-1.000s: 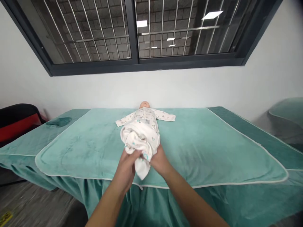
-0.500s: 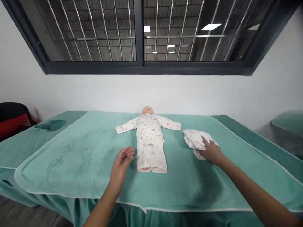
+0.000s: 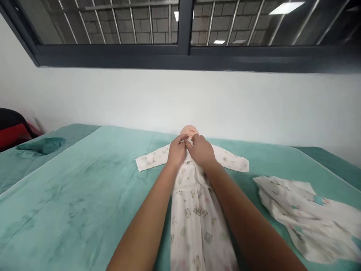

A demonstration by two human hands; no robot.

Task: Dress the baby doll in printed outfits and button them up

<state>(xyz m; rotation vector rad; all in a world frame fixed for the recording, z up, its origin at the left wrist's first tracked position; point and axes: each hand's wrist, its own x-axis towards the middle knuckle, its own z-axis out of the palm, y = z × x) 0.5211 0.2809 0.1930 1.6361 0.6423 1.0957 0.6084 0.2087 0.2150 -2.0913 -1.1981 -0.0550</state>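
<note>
A baby doll [image 3: 189, 131] lies on its back on a teal towel [image 3: 70, 195], dressed in a white printed sleepsuit [image 3: 194, 210] with its sleeves spread to both sides. Both my hands meet at the doll's neck. My left hand [image 3: 177, 151] has its fingers curled and pinching the collar of the sleepsuit. My right hand [image 3: 200, 150] pinches the same collar from the other side. My forearms cover much of the doll's chest.
A crumpled white printed cloth [image 3: 304, 214] lies on the towel to the right of the doll. A dark green folded cloth [image 3: 42, 145] lies far left, beside a red and black object [image 3: 11, 131]. A white wall and barred window stand behind.
The bundled white cloth went from both hands to the towel on the right. Both hands then moved up to the doll's collar, and the view came closer.
</note>
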